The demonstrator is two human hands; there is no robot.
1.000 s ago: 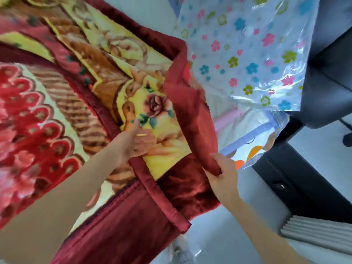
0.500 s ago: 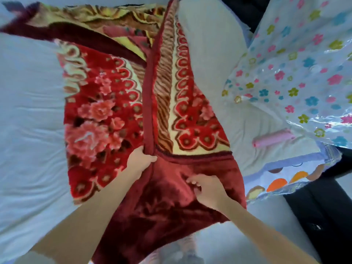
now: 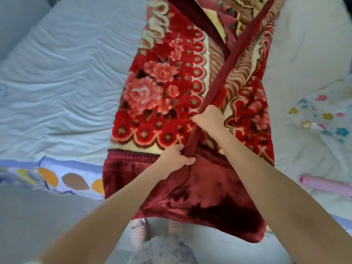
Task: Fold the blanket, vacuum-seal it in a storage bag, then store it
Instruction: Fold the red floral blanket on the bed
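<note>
Blanket looks thick, heavy and floppy. Fingers of left hand and right hand are curled tight round its maroon hem, likely the firmest hold

The blanket lies along the bed — the storage bag lies to its right.

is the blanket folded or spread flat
Partly folded: the blanket lies in a long strip on the bed, its sides turned inward, left hand and right hand gripping the maroon edge.
</note>
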